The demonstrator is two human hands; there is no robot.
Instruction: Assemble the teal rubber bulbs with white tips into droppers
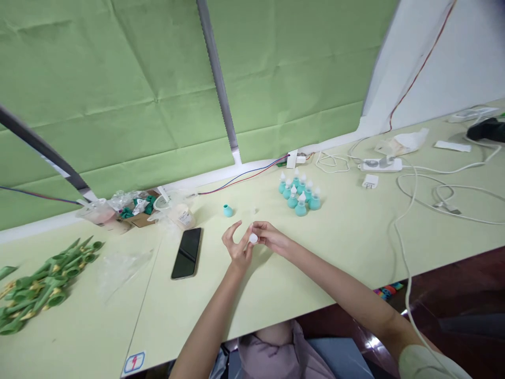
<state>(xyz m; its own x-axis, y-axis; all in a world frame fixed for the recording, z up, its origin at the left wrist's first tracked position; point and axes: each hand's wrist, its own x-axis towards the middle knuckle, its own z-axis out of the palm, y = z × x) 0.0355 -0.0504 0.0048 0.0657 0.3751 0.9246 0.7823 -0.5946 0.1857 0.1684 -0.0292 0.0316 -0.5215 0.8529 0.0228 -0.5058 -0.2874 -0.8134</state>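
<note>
Above the middle of the table, my left hand (239, 247) pinches a small white round piece (253, 238), with its index finger raised and curled. From the other side my right hand (270, 236) closes its fingertips on the same piece. What kind of part it is cannot be made out. Just beyond my hands stands a single teal bottle-shaped piece (228, 210) with an open top. A tiny whitish translucent piece (254, 210) lies to its right. Farther right, several teal bottles with white pointed tips (301, 205) stand grouped together.
A black phone (187, 253) lies left of my hands. Green tube-like pieces (55, 279) are piled at far left, near a clear plastic bag (120, 271). Cups and a cardboard box (142, 217) line the back. A power strip (381, 165) and loose white cables (402, 242) spread over the right side.
</note>
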